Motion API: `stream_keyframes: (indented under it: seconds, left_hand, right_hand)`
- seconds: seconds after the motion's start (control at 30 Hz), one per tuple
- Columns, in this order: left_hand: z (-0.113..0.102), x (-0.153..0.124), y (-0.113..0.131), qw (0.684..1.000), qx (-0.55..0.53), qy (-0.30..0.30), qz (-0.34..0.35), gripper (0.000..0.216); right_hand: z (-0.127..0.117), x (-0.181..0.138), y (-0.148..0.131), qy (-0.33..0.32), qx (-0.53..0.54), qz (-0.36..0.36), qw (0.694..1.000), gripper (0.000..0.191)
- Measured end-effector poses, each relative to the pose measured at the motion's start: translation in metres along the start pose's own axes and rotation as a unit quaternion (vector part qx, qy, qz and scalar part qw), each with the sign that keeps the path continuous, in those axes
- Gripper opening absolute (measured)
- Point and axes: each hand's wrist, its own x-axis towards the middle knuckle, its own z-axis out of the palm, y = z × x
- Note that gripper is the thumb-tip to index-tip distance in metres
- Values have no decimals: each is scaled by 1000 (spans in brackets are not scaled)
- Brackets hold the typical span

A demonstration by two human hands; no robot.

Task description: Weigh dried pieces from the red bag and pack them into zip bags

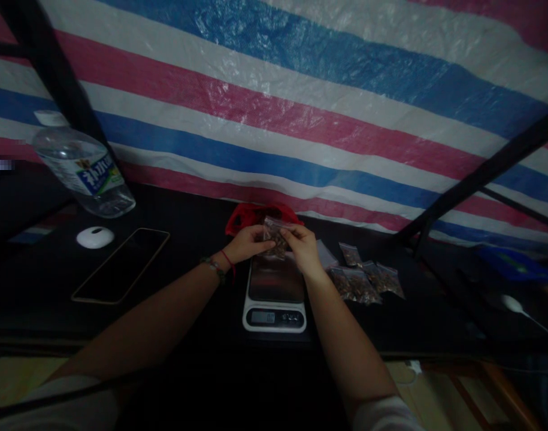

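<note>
I see both hands, left hand (249,242) and right hand (303,244), each grip pinching one small clear plastic bag of brown bits (275,236) above the white digital scale (275,294); a slack pinch could spill it toward the filled bags (363,276) at three o'clock.

glossy plastic bag (274,237), shiny steel scale (275,293)

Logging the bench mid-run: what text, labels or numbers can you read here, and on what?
Bottle label: printed characters, too blurred to read.
Scale display: digits lit, too small to read.
Small bag held by left hand and right hand: no text seen.
Phone: screen dark.
Nothing else carries writing.
</note>
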Motion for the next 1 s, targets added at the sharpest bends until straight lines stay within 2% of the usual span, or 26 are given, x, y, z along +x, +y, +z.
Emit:
stream_keyframes:
  seconds: [0.17,0.3,0.5,0.7,1.0]
  left_hand:
    - [0,1,3,999,8,42,1,37]
    - [-2,2,0,998,24,51,-12,40]
    - [-8,6,-6,993,35,116,-8,35]
    - [-6,6,-1,990,3,138,-8,31]
    - [-5,7,-2,991,16,133,-21,30]
  right_hand:
    - [2,1,6,-29,14,26,999,27]
    - [3,0,10,-12,33,27,999,27]
    - [4,0,12,1,42,62,997,26]
    - [7,-1,8,23,110,75,991,22]
    - [9,-2,10,60,87,52,993,18]
